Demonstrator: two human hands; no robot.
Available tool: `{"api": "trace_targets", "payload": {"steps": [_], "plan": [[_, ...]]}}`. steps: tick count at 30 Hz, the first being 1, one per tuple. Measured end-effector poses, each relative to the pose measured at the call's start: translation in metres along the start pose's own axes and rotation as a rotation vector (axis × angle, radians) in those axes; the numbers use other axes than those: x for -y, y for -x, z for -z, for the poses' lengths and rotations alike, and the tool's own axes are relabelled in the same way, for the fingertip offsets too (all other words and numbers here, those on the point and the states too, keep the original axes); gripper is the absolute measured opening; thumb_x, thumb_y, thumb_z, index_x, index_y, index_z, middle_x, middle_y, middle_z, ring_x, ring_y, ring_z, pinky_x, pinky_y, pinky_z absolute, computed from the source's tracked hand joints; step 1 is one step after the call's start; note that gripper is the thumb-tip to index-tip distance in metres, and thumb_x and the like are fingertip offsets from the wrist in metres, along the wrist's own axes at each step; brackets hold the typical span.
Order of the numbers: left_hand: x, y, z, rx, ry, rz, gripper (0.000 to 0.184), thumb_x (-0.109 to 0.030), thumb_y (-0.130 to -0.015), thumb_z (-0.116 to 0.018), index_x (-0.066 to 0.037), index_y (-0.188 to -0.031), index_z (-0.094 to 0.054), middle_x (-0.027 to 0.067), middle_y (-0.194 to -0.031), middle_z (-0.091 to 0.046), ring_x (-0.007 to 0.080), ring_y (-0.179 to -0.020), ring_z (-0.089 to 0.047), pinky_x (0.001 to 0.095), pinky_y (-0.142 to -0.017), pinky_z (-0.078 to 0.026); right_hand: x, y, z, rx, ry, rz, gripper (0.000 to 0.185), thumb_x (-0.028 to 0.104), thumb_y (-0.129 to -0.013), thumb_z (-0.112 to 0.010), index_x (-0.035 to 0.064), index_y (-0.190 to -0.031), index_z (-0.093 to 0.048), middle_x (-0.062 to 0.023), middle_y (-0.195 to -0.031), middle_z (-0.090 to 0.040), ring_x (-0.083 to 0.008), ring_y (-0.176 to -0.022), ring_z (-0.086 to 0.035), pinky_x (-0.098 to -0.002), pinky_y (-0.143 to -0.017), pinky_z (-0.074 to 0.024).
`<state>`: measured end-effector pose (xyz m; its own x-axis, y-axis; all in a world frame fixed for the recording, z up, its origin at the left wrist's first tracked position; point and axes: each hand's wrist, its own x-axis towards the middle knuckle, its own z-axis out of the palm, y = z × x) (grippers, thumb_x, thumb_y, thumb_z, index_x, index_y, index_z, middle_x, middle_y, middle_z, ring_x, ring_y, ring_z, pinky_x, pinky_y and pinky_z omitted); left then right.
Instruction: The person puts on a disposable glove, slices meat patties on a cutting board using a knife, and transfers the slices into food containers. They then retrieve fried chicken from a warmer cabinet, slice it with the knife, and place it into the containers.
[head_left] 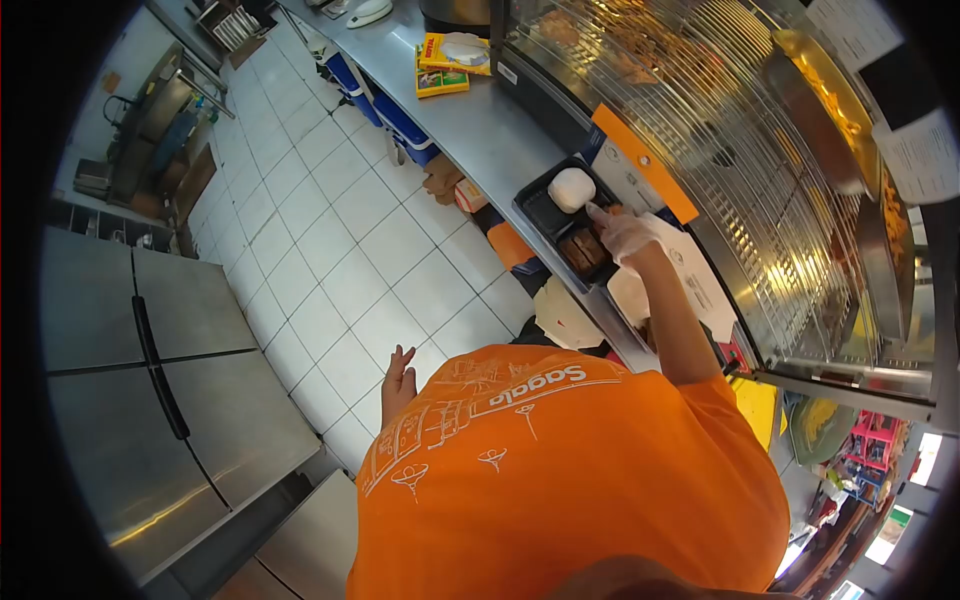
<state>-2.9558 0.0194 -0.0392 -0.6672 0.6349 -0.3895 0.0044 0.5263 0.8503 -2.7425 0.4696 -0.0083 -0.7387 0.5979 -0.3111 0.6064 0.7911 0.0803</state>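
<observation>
My right hand (628,236), in a clear glove, is over a black compartment tray (537,203) on the steel counter. Its fingers are bent together at the tray's inner edge, beside a white rice mound (572,189). Some brown food (613,211) shows at the fingertips; whether it is gripped is hidden. Dark brown pieces (583,249) fill the near compartment. My left hand (399,384) hangs bare beside my orange shirt (560,470), away from the counter, fingers apart and holding nothing.
A wire-racked food display case (720,130) borders the tray, with an orange-and-white box (645,165) against it. Yellow packets (443,82) sit farther along the counter (400,60). Behind my left side stands a steel refrigerator (190,370) on white floor tiles (350,240).
</observation>
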Motion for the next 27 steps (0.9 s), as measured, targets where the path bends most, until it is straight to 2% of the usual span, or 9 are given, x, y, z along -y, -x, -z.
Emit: {"api": "trace_targets", "payload": {"steps": [8, 11, 13, 14, 17, 19, 21, 22, 27], "plan": [[-0.047, -0.067, -0.035, 0.050, 0.070, 0.001, 0.041, -0.008, -0.095, -0.042, -0.003, -0.134, -0.054, 0.0212, -0.154, -0.031, 0.0325, -0.148, -0.015, 0.0396, -0.118, -0.017, -0.017, -0.013, -0.038, -0.239, -0.180, -0.127, 0.026, 0.030, -0.093, -0.062, 0.0084, -0.107, -0.061, -0.0157, -0.096, -0.069, -0.0302, -0.078, -0.067, -0.0378, -0.069, -0.0529], [-0.055, -0.097, -0.043, 0.090, 0.005, -0.056, 0.043, -0.008, -0.094, -0.043, -0.003, -0.136, -0.053, 0.0180, -0.153, -0.034, 0.0249, -0.137, -0.040, 0.0336, -0.108, -0.035, -0.014, -0.035, -0.102, -0.377, -0.756, -0.221, 0.018, 0.022, -0.091, -0.060, 0.0096, -0.104, -0.063, -0.0137, -0.095, -0.069, -0.0300, -0.082, -0.068, -0.0401, -0.069, -0.0537], [-0.069, -0.113, -0.042, 0.163, 0.006, 0.024, 0.045, -0.007, -0.094, -0.044, -0.002, -0.138, -0.050, 0.0149, -0.150, -0.041, 0.0152, -0.107, -0.054, 0.0268, -0.088, -0.043, 0.015, -0.015, -0.029, -0.244, -0.058, -0.232, 0.017, 0.019, -0.090, -0.060, 0.0111, -0.105, -0.064, -0.0144, -0.094, -0.069, -0.0301, -0.082, -0.068, -0.0400, -0.070, -0.0544], [-0.076, -0.129, -0.043, 0.208, 0.009, 0.037, 0.046, -0.007, -0.093, -0.044, -0.001, -0.139, -0.048, 0.0133, -0.148, -0.044, 0.0104, -0.092, -0.060, 0.0234, -0.078, -0.048, 0.019, -0.017, -0.023, -0.211, -0.071, -0.253, 0.018, 0.018, -0.090, -0.059, 0.0120, -0.107, -0.063, -0.0145, -0.096, -0.068, -0.0300, -0.085, -0.068, -0.0401, -0.072, -0.0550], [-0.032, -0.203, -0.045, 0.298, 0.097, -0.079, 0.053, -0.006, -0.092, -0.045, 0.000, -0.144, -0.040, 0.0088, -0.136, -0.058, -0.0001, -0.054, -0.037, 0.0176, -0.052, -0.037, 0.016, -0.029, 0.001, -0.092, -0.373, -0.451, 0.023, 0.016, -0.091, -0.056, 0.0143, -0.114, -0.061, -0.0156, -0.098, -0.067, -0.0316, -0.093, -0.068, -0.0416, -0.077, -0.0559], [-0.047, -0.244, -0.031, 0.435, 0.002, -0.086, 0.048, -0.007, -0.093, -0.046, -0.002, -0.141, -0.046, 0.0143, -0.144, -0.048, 0.0121, -0.091, -0.057, 0.0249, -0.080, -0.046, 0.031, -0.018, 0.050, -0.095, -0.357, -0.493, 0.025, 0.017, -0.090, -0.057, 0.0126, -0.115, -0.060, -0.0169, -0.102, -0.067, -0.0328, -0.095, -0.068, -0.0422, -0.078, -0.0555], [-0.067, -0.294, -0.020, 0.539, -0.090, -0.221, 0.045, -0.008, -0.094, -0.047, -0.003, -0.138, -0.050, 0.0175, -0.148, -0.043, 0.0225, -0.122, -0.055, 0.0313, -0.101, -0.042, 0.044, -0.020, 0.057, -0.040, -0.377, -0.571, 0.027, 0.017, -0.089, -0.058, 0.0106, -0.115, -0.060, -0.0181, -0.106, -0.067, -0.0341, -0.096, -0.068, -0.0422, -0.079, -0.0553], [-0.114, -0.298, -0.017, 0.589, -0.183, -0.203, 0.040, -0.007, -0.094, -0.047, -0.004, -0.134, -0.054, 0.0205, -0.152, -0.035, 0.0309, -0.145, -0.025, 0.0375, -0.116, -0.023, 0.046, -0.031, 0.039, 0.013, -0.398, -0.621, 0.028, 0.017, -0.088, -0.059, 0.0095, -0.115, -0.059, -0.0187, -0.108, -0.067, -0.0347, -0.097, -0.067, -0.0419, -0.080, -0.0553], [-0.171, -0.378, 0.002, 0.606, -0.177, -0.234, 0.039, -0.002, -0.093, -0.044, -0.002, -0.130, -0.056, 0.0216, -0.148, -0.041, 0.0301, -0.140, -0.036, 0.0364, -0.114, -0.027, 0.060, -0.045, 0.044, 0.071, -0.491, -0.875, 0.031, 0.014, -0.085, -0.062, 0.0066, -0.114, -0.058, -0.0180, -0.117, -0.065, -0.0339, -0.104, -0.066, -0.0387, -0.083, -0.0554]]}}
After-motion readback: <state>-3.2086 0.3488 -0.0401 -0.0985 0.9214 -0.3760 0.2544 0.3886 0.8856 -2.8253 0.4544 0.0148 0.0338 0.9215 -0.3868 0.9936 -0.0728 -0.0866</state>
